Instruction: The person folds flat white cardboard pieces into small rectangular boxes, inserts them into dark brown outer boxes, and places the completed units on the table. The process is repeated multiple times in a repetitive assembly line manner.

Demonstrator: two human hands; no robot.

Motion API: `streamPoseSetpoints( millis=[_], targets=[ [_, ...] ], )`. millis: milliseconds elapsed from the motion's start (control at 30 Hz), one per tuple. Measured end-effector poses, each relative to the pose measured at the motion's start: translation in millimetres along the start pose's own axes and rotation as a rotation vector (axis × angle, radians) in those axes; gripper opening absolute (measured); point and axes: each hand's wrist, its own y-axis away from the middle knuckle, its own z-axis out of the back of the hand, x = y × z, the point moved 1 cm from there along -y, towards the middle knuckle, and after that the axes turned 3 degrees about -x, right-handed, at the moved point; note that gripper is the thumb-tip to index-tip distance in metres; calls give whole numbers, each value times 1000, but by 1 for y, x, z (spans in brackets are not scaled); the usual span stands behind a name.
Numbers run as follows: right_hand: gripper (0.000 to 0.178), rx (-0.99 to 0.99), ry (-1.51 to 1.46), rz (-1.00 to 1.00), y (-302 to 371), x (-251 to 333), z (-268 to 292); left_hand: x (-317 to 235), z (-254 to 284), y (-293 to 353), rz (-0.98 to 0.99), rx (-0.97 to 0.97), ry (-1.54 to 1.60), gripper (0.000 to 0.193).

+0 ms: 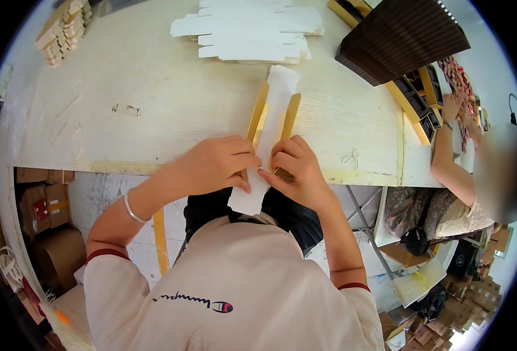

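Note:
My left hand [214, 164] and my right hand [296, 169] both pinch a long white cardboard blank with gold side flaps [275, 111] at the front edge of the pale wooden table [153, 105]. The blank lies lengthwise away from me, and its near end hangs over the table edge between my hands. The gold flaps stand up on both sides. A silver bangle sits on my left wrist.
A stack of flat white die-cut blanks [252, 29] lies at the back middle. Dark brown ribbed trays [404, 38] and gold-edged boxes [416, 102] fill the back right, where another person's hand [452, 108] works. Small folded pieces [65, 29] are stacked at the back left. Cardboard boxes [42, 210] stand under the table.

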Motion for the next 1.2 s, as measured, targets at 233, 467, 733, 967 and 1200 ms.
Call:
streamPoseSetpoints(
  millis=[233,467,733,967,1200],
  targets=[
    [21,17,-259,-214,1,9,-1,-10,-23,-8,187,-188,6,14],
    [60,156,104,-21,29,30,17,-15,-19,-11,287,-135,73,12],
    [28,-294,-17,103,31,10,-21,-2,7,-13,454,176,747,20],
    [37,-434,-503,-266,27,12,-27,-11,-18,-4,391,-169,607,32],
    [36,-350,368,-32,27,23,-32,-19,-24,0,335,-326,327,22]
  ],
)
